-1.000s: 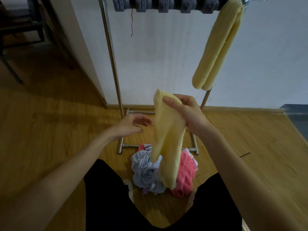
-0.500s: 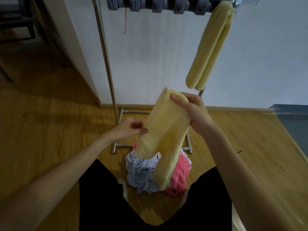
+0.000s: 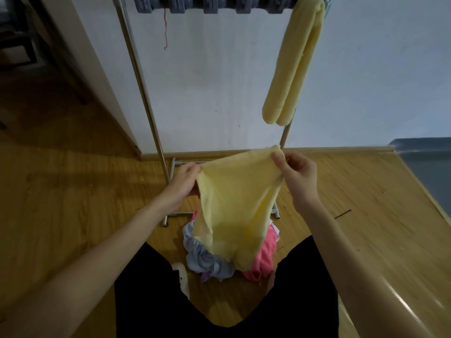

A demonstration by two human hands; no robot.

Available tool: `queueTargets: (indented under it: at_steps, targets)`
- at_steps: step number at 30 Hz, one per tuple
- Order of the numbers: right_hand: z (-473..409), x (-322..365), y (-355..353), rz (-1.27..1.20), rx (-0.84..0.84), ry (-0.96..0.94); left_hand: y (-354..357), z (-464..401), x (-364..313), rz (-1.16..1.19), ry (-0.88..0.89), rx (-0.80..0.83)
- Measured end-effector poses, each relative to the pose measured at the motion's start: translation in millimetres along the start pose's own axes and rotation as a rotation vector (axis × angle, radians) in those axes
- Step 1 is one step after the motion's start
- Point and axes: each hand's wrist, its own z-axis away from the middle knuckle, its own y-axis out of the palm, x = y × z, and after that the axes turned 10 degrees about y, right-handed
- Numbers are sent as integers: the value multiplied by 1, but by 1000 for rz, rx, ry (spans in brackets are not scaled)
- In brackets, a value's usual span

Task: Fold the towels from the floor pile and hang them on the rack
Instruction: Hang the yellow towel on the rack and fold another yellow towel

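Wooden floor [image 3: 61, 203] under a white wall, metal rack [image 3: 148, 98] standing against it. In front of the rack, yellow towel [image 3: 234, 206] stretched between left hand [image 3: 183, 184] and right hand [image 3: 296, 176], each grip pinching an upper corner. Below it, floor pile [image 3: 219, 262]. Hanging from the rack's right end, folded yellow towel [image 3: 292, 62].

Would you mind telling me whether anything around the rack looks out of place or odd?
One small thing: a red thread dangles loose from the grey clips atop the rack. The hung yellow towel looks tidy.
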Motion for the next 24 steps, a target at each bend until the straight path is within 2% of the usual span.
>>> queueTargets:
  at_steps: [5, 8, 11, 14, 18, 24]
  targets:
    - [5, -25, -4, 116, -54, -64, 10, 11, -29, 72, 106, -179]
    - [10, -33, -2, 272, -89, -130, 12, 18, -40, 76, 145, -198]
    - [15, -34, 1, 328, -71, -189, 12, 23, -48, 67, 167, -172]
    - [18, -34, 5, 465, 40, -324, 12, 26, -54, 82, 170, -171]
    - [23, -36, 12, 607, 284, -502, 11, 27, -59, 83, 177, -173]
    - [37, -38, 27, 502, 472, -368, 14, 30, -60, 72, 191, -221]
